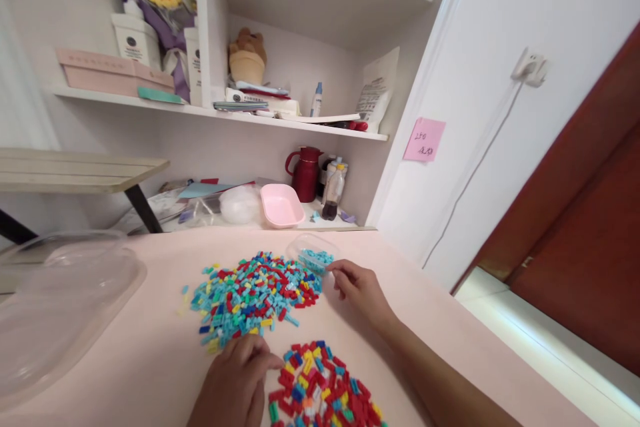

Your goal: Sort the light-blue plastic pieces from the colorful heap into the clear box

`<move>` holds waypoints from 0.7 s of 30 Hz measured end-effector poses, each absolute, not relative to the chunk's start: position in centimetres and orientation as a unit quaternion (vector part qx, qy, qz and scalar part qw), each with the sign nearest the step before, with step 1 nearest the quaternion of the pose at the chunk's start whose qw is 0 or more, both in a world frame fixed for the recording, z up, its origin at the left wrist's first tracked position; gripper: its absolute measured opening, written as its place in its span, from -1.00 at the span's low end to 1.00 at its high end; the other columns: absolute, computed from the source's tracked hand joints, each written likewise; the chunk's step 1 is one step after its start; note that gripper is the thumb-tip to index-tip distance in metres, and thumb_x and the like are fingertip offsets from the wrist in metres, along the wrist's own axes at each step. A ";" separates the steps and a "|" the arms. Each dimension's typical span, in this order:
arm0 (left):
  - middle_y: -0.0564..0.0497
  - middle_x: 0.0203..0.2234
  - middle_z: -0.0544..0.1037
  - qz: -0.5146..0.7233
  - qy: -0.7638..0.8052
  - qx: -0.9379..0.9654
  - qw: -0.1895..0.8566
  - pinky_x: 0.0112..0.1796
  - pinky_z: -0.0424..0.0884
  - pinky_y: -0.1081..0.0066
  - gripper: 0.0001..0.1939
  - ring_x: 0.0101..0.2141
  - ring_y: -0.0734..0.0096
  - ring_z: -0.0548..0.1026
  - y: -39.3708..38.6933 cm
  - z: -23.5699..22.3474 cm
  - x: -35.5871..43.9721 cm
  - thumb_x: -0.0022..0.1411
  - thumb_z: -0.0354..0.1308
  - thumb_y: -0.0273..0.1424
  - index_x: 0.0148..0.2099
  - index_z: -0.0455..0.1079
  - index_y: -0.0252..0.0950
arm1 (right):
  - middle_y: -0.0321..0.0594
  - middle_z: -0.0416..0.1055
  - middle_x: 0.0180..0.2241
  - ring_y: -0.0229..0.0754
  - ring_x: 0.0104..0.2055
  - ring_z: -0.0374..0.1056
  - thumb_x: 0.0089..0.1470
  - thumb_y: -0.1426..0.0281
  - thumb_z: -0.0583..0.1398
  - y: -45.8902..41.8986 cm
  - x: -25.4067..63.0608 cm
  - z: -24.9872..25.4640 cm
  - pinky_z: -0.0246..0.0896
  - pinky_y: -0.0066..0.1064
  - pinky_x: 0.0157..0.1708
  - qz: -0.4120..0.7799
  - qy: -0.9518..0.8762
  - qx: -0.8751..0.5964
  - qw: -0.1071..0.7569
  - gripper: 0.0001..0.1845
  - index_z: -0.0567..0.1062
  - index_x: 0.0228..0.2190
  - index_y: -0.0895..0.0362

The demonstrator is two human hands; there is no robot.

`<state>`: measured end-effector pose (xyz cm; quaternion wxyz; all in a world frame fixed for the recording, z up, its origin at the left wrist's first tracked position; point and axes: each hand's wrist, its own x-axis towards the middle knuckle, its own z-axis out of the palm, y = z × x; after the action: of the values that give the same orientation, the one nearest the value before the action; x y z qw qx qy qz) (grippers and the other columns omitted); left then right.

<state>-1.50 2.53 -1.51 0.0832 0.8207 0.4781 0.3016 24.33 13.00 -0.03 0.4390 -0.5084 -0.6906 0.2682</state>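
Observation:
Loose toy building bricks lie in two piles. The far pile (pixel 255 290) is mostly light blue with red, yellow and green. The near pile (pixel 320 387) is mostly red and yellow. My left hand (pixel 237 373) rests at the far pile's front edge, fingers bent and apart, thumb pointing at the near pile. No brick shows in it. Beside the far pile stands a small clear container (pixel 305 243) holding light-blue bricks (pixel 317 257). My right hand (pixel 360 287) is at its right side, index finger stretched toward the rim, other fingers loosely curled. Nothing held is visible.
A large clear plastic bin (pixel 70 307) stands on the left of the pink tabletop (pixel 165 347). Behind the table are a pink basin (pixel 283 205), a red jug (pixel 306 173) and a bottle with dark liquid (pixel 333 193). Shelves (pixel 300 123) rise above them.

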 end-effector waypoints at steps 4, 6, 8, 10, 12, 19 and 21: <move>0.00 -0.32 0.50 0.287 0.464 0.834 0.081 -0.27 0.46 0.38 -0.69 -0.28 0.36 0.50 2.8 -1.4 -1.7 0.16 -0.05 -0.54 -0.23 0.47 -0.13 | -0.29 0.40 -0.52 -0.25 -0.54 0.29 0.11 0.33 0.01 12.4 23.6 0.0 0.22 -0.43 -0.45 0.227 -0.738 -0.508 0.381 -0.67 0.54 -0.26 0.11; 0.00 -0.31 0.50 0.284 0.462 0.837 0.079 -0.27 0.46 0.38 -0.69 -0.28 0.36 0.51 2.8 -1.4 -1.8 0.17 -0.06 -0.54 -0.22 0.47 -0.14 | -0.26 0.46 -0.44 -0.20 -0.43 0.35 0.09 0.37 0.02 12.4 23.5 -0.1 0.25 -0.40 -0.35 0.198 -0.746 -0.519 0.367 -0.68 0.55 -0.28 0.10; 0.00 -0.31 0.50 0.282 0.458 0.840 0.074 -0.28 0.47 0.38 -0.70 -0.28 0.36 0.51 2.9 -1.5 -1.8 0.16 -0.05 -0.54 -0.22 0.46 -0.14 | -0.25 0.50 -0.36 -0.16 -0.32 0.39 0.06 0.42 0.03 12.5 23.6 -0.1 0.25 -0.37 -0.26 0.182 -0.747 -0.533 0.354 -0.69 0.56 -0.29 0.08; -0.01 -0.32 0.50 0.284 0.453 0.842 0.066 -0.29 0.48 0.38 -0.70 -0.30 0.36 0.52 2.9 -1.5 -1.8 0.15 -0.04 -0.54 -0.22 0.47 -0.14 | -0.24 0.51 -0.31 -0.15 -0.24 0.39 0.04 0.48 0.04 12.7 23.6 -0.2 0.24 -0.35 -0.19 0.171 -0.749 -0.538 0.348 -0.68 0.56 -0.29 0.07; 0.00 -0.34 0.51 0.290 0.449 0.843 0.058 -0.31 0.49 0.39 -0.71 -0.31 0.36 0.53 3.0 -1.4 -1.8 0.14 -0.03 -0.54 -0.24 0.47 -0.14 | -0.23 0.49 -0.25 -0.16 -0.20 0.39 0.01 0.53 0.04 12.8 23.6 -0.3 0.22 -0.37 -0.14 0.159 -0.754 -0.537 0.344 -0.66 0.57 -0.29 0.06; 0.02 -0.35 0.53 0.312 0.433 0.845 0.036 -0.30 0.50 0.45 -0.73 -0.31 0.38 0.54 3.3 -1.7 -2.1 0.11 0.03 -0.52 -0.25 0.49 -0.12 | -0.22 0.47 -0.24 -0.20 -0.19 0.39 0.00 0.59 0.05 12.1 22.9 -0.2 0.23 -0.41 -0.11 0.184 -0.776 -0.506 0.328 -0.59 0.60 -0.27 0.02; 0.03 -0.36 0.54 0.316 0.425 0.848 0.029 -0.32 0.50 0.47 -0.73 -0.33 0.39 0.54 3.5 -1.9 -2.2 0.08 0.05 -0.53 -0.26 0.50 -0.12 | -0.23 0.48 -0.25 -0.21 -0.19 0.38 -0.02 0.61 0.04 12.1 22.9 -0.1 0.24 -0.42 -0.11 0.211 -0.780 -0.481 0.341 -0.59 0.60 -0.30 0.04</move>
<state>-2.19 3.47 -1.89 0.0285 0.8476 0.4254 0.3160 22.87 12.10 -0.06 0.3409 -0.4812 -0.7797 0.2107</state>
